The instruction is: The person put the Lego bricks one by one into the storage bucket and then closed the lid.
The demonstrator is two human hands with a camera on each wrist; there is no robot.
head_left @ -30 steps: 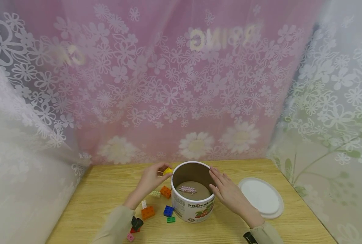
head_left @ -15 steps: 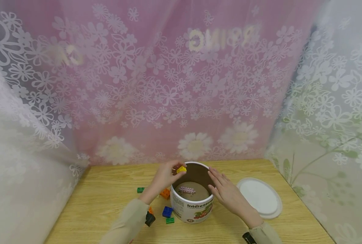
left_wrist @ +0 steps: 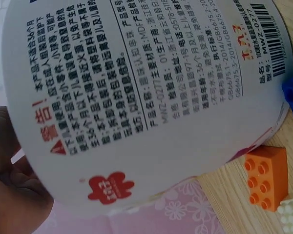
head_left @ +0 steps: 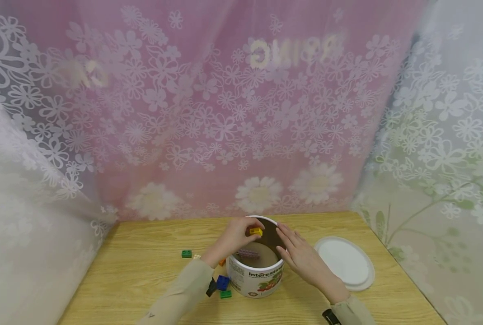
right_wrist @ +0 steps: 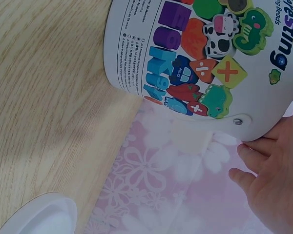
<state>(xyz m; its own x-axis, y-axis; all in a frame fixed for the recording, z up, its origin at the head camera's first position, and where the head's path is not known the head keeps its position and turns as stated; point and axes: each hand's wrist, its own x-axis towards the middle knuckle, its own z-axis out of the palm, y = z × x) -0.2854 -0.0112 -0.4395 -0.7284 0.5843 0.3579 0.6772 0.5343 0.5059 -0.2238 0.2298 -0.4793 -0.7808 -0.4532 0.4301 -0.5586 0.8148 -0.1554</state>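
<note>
My left hand [head_left: 233,238] pinches a yellow toy brick [head_left: 256,231] between thumb and fingers, just inside the mouth of a round white tub [head_left: 235,276]. A lilac studded strip of bricks [head_left: 248,254] lies on the tub's floor. On the tub's right rim rests my right hand [head_left: 304,259], its fingers fairly straight; the right wrist view has this hand [right_wrist: 276,178] against the tub's upper edge. In the left wrist view the tub's printed wall [left_wrist: 136,97] hides most of the left hand [left_wrist: 14,190], and the yellow brick is out of sight there.
Loose bricks lie left of the tub: a green one [head_left: 186,254], a cream one [left_wrist: 290,214], an orange one [left_wrist: 268,178], a blue one [head_left: 222,283] and another green one [head_left: 226,294]. The left sleeve covers part of that area. A white lid [head_left: 344,262] lies at the right.
My left hand has carried the yellow brick rightward from outside the tub's left rim to inside its mouth. The right hand has stayed on the rim.
</note>
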